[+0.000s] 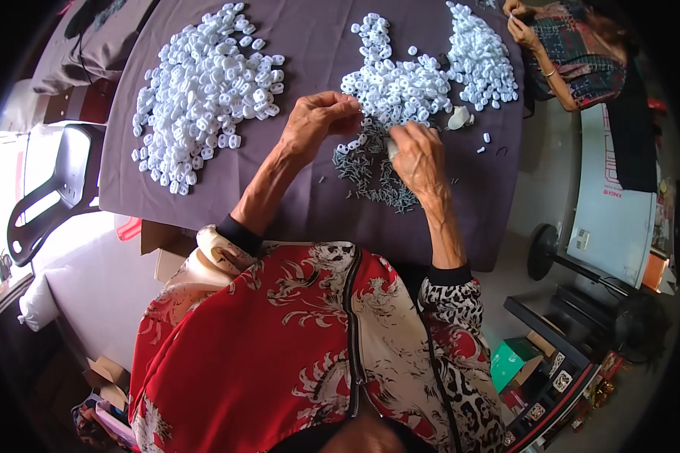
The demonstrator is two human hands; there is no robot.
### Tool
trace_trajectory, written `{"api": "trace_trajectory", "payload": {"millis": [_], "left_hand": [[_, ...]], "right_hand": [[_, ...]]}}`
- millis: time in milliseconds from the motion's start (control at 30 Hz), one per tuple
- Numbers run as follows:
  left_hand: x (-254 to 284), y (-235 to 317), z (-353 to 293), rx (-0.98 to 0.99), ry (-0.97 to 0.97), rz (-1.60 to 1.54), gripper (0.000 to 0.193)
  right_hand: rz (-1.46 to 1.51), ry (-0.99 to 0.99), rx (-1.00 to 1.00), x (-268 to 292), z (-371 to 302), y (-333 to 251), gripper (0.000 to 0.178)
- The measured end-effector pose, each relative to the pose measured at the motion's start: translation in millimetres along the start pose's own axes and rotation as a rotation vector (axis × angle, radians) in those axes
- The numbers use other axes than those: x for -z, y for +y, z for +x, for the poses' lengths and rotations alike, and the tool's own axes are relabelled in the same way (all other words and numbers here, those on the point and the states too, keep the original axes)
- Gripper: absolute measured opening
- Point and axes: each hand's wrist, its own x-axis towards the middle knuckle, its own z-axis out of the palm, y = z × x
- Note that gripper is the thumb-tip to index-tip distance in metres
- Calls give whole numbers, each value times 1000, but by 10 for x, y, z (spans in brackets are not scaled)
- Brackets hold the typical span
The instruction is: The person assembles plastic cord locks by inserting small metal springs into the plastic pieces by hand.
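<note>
My left hand [319, 124] is raised at the near left edge of the middle heap of small white plastic pieces [400, 84]. Its thumb and fingertips are pinched together; whatever they hold is too small to make out. Over the right part of a pile of small dark grey screws [378, 174] is my right hand [421, 158], fingers curled in and slightly blurred. Something pale shows by its thumb, its kind unclear. A few white two-holed pieces [350, 145] lie among the screws between my hands.
A large heap of white pieces [204, 98] covers the table's left. Another heap [483, 60] lies at the far right, near a co-worker's hands [523, 32]. A crumpled whitish object [459, 118] rests beside the middle heap. A dark chair [64, 181] stands left of the tablecloth [295, 204].
</note>
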Motion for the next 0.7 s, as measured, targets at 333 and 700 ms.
{"api": "trace_trajectory", "payload": {"millis": [333,700], "left_hand": [[-122,212,-115,-2,-80,-382,10],[-140,299,-89,-83,-97,-433,8]], "right_hand": [[56,-40,140,-34,42,-95,5],[539,9,-105,76,3,-21,9]]}}
